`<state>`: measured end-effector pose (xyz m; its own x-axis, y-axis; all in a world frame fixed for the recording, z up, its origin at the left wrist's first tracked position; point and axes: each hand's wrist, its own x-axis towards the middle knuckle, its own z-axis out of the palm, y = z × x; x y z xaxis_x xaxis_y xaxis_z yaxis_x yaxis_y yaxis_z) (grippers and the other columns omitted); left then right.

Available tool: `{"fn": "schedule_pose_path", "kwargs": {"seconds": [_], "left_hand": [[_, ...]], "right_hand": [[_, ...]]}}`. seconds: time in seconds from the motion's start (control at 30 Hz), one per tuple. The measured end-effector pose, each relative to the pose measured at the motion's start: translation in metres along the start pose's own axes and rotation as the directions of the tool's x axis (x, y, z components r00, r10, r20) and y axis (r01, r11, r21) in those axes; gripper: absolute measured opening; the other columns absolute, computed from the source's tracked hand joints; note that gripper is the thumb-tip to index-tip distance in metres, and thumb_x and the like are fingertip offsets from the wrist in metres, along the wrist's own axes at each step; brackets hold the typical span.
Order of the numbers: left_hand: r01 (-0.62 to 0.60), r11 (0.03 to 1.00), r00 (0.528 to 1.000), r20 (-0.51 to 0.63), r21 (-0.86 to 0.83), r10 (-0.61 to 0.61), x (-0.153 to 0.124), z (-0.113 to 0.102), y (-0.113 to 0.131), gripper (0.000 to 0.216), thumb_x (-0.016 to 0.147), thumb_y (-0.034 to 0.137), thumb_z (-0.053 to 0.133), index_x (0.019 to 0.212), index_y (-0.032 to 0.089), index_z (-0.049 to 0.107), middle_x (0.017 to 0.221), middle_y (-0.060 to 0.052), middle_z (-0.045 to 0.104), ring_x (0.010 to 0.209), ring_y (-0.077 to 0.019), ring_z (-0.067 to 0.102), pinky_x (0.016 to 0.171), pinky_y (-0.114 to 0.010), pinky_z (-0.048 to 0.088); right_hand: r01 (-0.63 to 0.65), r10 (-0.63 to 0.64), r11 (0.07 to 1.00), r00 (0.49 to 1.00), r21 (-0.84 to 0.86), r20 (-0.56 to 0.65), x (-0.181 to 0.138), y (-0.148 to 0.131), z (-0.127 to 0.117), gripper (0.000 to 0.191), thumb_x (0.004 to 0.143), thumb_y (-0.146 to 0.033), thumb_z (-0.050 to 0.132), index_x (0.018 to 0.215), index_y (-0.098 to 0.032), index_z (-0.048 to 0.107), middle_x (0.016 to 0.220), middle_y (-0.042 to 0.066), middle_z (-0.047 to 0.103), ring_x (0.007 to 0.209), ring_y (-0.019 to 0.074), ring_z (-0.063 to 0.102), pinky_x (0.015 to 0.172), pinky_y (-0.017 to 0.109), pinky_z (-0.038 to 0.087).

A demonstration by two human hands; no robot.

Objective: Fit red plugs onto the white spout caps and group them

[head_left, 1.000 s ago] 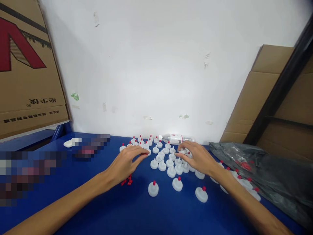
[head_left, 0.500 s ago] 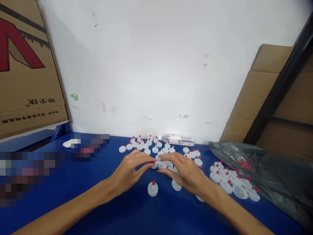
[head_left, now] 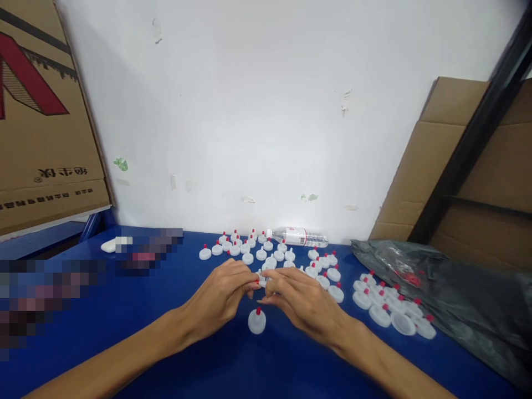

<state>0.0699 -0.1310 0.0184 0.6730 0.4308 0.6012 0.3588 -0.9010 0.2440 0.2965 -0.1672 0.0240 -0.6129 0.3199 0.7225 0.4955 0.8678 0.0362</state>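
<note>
Your left hand pinches a small red plastic tip over the smooth blue table; a white plastic piece shows at your right hand. Fitting these together seems the step, calling for steady alignment. The piece is mostly hidden; whether your right hand grips it, I cannot tell.

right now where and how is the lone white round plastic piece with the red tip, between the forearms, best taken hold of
Probably pinch the lone white piece across its wide round base, coming from the near side: it stands tip up, and the left hand and right hand are beyond it.
</note>
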Motion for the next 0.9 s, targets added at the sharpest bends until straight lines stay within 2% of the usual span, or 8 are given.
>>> {"fn": "schedule_pose_path", "kwargs": {"seconds": [0.13, 0.23, 0.33, 0.43, 0.53, 0.67, 0.77, 0.9], "left_hand": [[-0.002, 1.0, 1.0, 0.016, 0.003, 0.002, 0.001, 0.0, 0.003, 0.029, 0.103, 0.015, 0.04, 0.083, 0.017, 0.061, 0.074, -0.001, 0.063, 0.07, -0.0158, 0.054, 0.073, -0.032, 0.038], [-0.008, 0.999, 1.0, 0.005, 0.051, 0.008, 0.005, -0.004, -0.002, 0.023, 0.104, 0.022, 0.046, 0.096, 0.018, 0.067, 0.084, -0.002, 0.069, 0.076, -0.0169, 0.058, 0.076, -0.033, 0.041], [0.019, 0.991, 1.0, 0.005, 0.135, -0.02, 0.01, -0.014, -0.012, 0.021, 0.103, 0.027, 0.051, 0.109, 0.019, 0.07, 0.095, -0.005, 0.072, 0.088, -0.0203, 0.061, 0.082, -0.034, 0.044], [0.066, 0.982, 0.989, 0.116, 0.175, -0.087, 0.011, -0.03, -0.026, 0.019, 0.1, 0.024, 0.053, 0.101, 0.02, 0.072, 0.095, -0.006, 0.073, 0.095, -0.0226, 0.061, 0.086, -0.035, 0.046], [0.18, 0.969, 0.939, 0.265, 0.171, -0.221, 0.007, -0.047, -0.038, 0.016, 0.094, 0.023, 0.059, 0.086, 0.022, 0.072, 0.088, -0.003, 0.072, 0.091, -0.0222, 0.062, 0.083, -0.032, 0.047], [0.361, 0.92, 0.814, 0.43, 0.155, -0.392, 0.002, -0.061, -0.046, 0.009, 0.087, 0.033, 0.069, 0.089, 0.025, 0.074, 0.095, -0.001, 0.073, 0.097, -0.0227, 0.064, 0.082, -0.029, 0.048], [0.415, 0.898, 0.744, 0.515, 0.142, -0.426, 0.001, -0.064, -0.046, 0.016, 0.083, 0.038, 0.074, 0.094, 0.027, 0.076, 0.101, -0.002, 0.073, 0.099, -0.0239, 0.065, 0.08, -0.029, 0.049], [0.465, 0.881, 0.702, 0.57, 0.089, -0.428, 0.003, -0.062, -0.046, 0.012, 0.083, 0.032, 0.072, 0.09, 0.024, 0.075, 0.093, -0.003, 0.074, 0.093, -0.0231, 0.066, 0.074, -0.028, 0.047]], "right_hand": [[0.067, -0.065, 0.996, 0.997, -0.065, 0.03, 0.002, 0.0, 0.0, 0.006, 0.103, -0.019, 0.052, 0.104, -0.018, 0.058, 0.103, 0.009, 0.074, 0.104, 0.0209, 0.07, 0.091, 0.034, 0.058], [0.037, -0.027, 0.995, 0.994, -0.089, 0.108, 0.006, 0.006, -0.005, 0.014, 0.103, -0.019, 0.052, 0.115, -0.02, 0.059, 0.113, 0.01, 0.07, 0.105, 0.0214, 0.067, 0.09, 0.036, 0.058], [-0.079, 0.109, 0.981, 0.98, -0.179, 0.168, 0.005, 0.022, -0.015, 0.03, 0.101, -0.011, 0.045, 0.125, -0.024, 0.058, 0.12, 0.012, 0.064, 0.104, 0.0231, 0.065, 0.083, 0.038, 0.058], [-0.295, 0.334, 0.922, 0.934, -0.251, 0.129, -0.004, 0.049, -0.025, 0.032, 0.103, -0.015, 0.039, 0.128, -0.025, 0.057, 0.121, 0.012, 0.061, 0.09, 0.022, 0.067, 0.072, 0.036, 0.058], [-0.466, 0.505, 0.841, 0.858, -0.276, 0.09, -0.017, 0.076, -0.033, 0.032, 0.107, -0.03, 0.033, 0.127, -0.023, 0.058, 0.116, 0.011, 0.065, 0.095, 0.0247, 0.068, 0.082, 0.039, 0.056], [-0.473, 0.539, 0.828, 0.819, -0.301, 0.197, -0.029, 0.094, -0.037, 0.046, 0.109, -0.038, 0.025, 0.101, -0.02, 0.068, 0.099, 0.01, 0.072, 0.098, 0.0278, 0.067, 0.09, 0.042, 0.05], [-0.468, 0.541, 0.833, 0.798, -0.295, 0.265, -0.033, 0.097, -0.035, 0.056, 0.109, -0.042, 0.022, 0.087, -0.02, 0.069, 0.086, 0.009, 0.073, 0.089, 0.0271, 0.069, 0.089, 0.042, 0.049], [-0.476, 0.549, 0.834, 0.77, -0.28, 0.325, -0.036, 0.097, -0.034, 0.061, 0.108, -0.047, 0.02, 0.09, -0.019, 0.072, 0.091, 0.009, 0.075, 0.094, 0.0285, 0.07, 0.096, 0.046, 0.047]]}}
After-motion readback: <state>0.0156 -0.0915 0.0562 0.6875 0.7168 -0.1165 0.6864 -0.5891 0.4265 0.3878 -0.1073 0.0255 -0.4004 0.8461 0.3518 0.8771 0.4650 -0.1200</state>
